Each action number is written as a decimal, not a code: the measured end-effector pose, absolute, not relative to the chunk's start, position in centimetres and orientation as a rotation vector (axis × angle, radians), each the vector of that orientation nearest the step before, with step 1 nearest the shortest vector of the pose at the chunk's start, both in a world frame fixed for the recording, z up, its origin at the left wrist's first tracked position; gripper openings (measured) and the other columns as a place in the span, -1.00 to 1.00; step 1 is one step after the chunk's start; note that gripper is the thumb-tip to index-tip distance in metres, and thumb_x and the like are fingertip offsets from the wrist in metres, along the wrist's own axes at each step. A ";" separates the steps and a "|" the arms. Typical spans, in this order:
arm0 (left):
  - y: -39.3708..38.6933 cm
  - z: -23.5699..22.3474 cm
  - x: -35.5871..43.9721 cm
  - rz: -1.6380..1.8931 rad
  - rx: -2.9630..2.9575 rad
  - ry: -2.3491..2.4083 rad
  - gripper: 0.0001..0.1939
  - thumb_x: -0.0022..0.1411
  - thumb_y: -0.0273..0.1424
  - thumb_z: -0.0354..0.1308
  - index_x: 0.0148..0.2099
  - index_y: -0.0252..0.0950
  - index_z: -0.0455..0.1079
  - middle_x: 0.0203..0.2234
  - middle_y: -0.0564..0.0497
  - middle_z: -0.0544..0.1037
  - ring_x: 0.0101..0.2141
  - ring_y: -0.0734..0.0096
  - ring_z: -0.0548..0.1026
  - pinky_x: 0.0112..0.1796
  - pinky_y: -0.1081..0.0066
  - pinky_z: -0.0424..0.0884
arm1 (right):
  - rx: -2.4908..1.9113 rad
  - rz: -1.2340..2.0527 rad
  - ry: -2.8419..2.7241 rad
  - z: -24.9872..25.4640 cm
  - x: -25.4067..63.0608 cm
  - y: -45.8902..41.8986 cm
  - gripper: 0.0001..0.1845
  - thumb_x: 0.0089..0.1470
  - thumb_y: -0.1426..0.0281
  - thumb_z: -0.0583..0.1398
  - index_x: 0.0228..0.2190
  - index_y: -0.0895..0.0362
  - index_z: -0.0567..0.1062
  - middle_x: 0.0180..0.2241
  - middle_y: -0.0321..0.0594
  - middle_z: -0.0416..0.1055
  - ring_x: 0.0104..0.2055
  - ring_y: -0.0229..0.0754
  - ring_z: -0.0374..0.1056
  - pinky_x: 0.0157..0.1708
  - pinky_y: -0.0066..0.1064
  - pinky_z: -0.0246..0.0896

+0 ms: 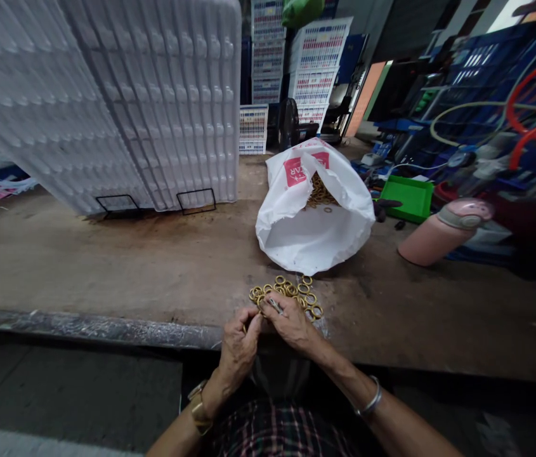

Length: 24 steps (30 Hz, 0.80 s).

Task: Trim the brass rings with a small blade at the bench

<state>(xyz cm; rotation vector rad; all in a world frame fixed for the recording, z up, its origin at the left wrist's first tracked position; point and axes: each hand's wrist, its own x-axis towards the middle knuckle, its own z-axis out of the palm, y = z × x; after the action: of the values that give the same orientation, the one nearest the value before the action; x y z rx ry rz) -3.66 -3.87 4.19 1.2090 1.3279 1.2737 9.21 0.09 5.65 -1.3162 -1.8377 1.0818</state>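
Note:
A pile of brass-coloured rings (pixel 303 289) lies near the table's front edge, just beyond my hands. My left hand (pixel 239 343) is closed, thumb and fingers pinching what looks like one of these rings, mostly covered by the fingers. Right beside it, my right hand (pixel 291 322) is closed around a small silvery metal tool (pixel 275 306); its exact kind is hidden by the fingers. The fingertips of both hands meet at the near left of the pile. Behind the pile, a white sack (pixel 296 238) lies with its mouth open towards me, and more rings (pixel 321 193) show inside.
Stacked clear ribbed plastic trays (pixel 182 101) stand upright at the left in black wire holders (pixel 196 202). A pink bottle (pixel 439 235) and a green tray (pixel 408 198) are on the right. White crates (pixel 318 63) are stacked beyond the table (pixel 106 254).

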 end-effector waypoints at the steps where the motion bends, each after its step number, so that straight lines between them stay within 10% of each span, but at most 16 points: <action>1: -3.9 4.3 -3.6 1.255 1.190 1.322 -0.78 0.04 -0.22 0.13 -0.39 -0.29 0.43 -0.54 0.04 0.44 -0.48 0.45 0.35 -0.43 0.49 0.27 | -1.325 1.080 -1.838 5.4 9.1 0.1 -0.69 0.06 0.22 0.01 -0.59 0.13 0.26 -0.61 -0.41 0.13 -0.55 -0.36 0.05 -0.53 -0.53 -0.02; 24: -4.0 4.7 -4.0 1.038 0.850 1.221 -0.65 0.07 -0.08 0.06 -0.41 -0.29 0.20 -0.66 0.20 0.26 -0.70 0.69 0.19 -0.70 0.65 0.08 | -1.364 0.605 -2.314 3.6 9.4 -1.0 -0.78 -0.15 0.58 -0.01 -0.46 0.12 0.35 -0.52 -0.28 0.36 -0.49 -0.29 0.20 -0.47 -0.49 -0.09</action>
<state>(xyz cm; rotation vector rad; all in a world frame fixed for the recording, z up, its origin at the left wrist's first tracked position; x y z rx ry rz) -3.96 -4.04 4.74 0.8496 1.2215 1.0382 9.44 -1.02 3.62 -1.3639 -2.3136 0.6049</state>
